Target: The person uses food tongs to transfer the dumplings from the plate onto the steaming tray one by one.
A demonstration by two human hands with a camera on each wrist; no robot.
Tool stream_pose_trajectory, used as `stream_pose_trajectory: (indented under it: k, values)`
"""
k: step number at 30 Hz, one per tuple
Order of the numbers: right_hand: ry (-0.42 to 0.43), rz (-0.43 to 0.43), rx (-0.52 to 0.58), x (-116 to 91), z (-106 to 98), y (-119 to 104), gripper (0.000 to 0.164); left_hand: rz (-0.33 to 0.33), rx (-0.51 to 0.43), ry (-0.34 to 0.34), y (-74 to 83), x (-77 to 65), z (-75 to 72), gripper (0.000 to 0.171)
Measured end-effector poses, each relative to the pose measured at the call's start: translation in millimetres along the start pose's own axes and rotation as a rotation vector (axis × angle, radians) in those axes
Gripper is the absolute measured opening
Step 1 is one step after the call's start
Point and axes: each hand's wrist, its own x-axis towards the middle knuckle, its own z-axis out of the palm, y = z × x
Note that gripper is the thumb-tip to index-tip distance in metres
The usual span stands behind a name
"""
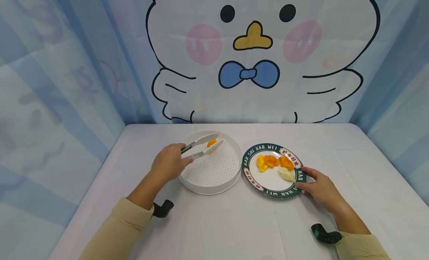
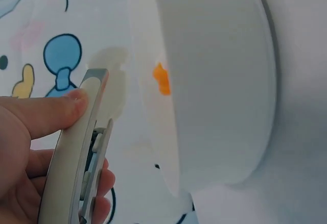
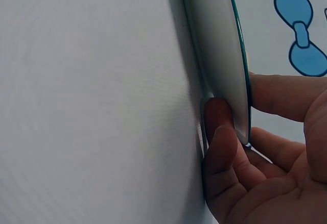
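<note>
I see the right hand [image 1: 321,190] pinching the rim of a round, green-bordered white plate [image 1: 268,182] bearing four small yellow, orange and cream pieces [image 1: 271,161]. Well apart, the left hand [image 1: 169,162] grips silver-handled tongs [image 2: 71,142], their spread arms above a small orange piece [image 1: 211,143] in a round white perforated tray [image 1: 210,174].

Tongs [image 2: 72,147]: pale-handled, slanting over the tray, arms apart.
Tray [image 1: 207,174]: round, white, perforated, flat on the tabletop [image 1: 234,226].
Orange piece [image 1: 211,143]: framed by the tongs' arms; contact unclear.
Plate [image 1: 273,181]: white, green-rimmed, lettered, just right of the tray.
On it: yellow piece [image 1: 261,164], two orange pieces [image 1: 271,161], pale piece [image 1: 286,174].
</note>
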Motion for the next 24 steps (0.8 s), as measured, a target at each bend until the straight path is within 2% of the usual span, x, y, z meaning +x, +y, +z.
stream_pose_trajectory:
  k: [6, 15, 24]
  values:
    - [-0.003, -0.006, 0.011, -1, 0, 0, 0.08, 0.086, -0.029, -0.03, 17.9, -5.4, 4.1, 0.06]
    - [-0.002, -0.009, 0.01, -1, 0, 0, 0.081, 0.173, -0.044, -0.076, 42.4, -6.5, 18.3, 0.056]
    - [0.004, -0.016, 0.005, -1, 0, 0, 0.081, 0.254, -0.013, -0.112, 63.9, 4.0, 29.5, 0.054]
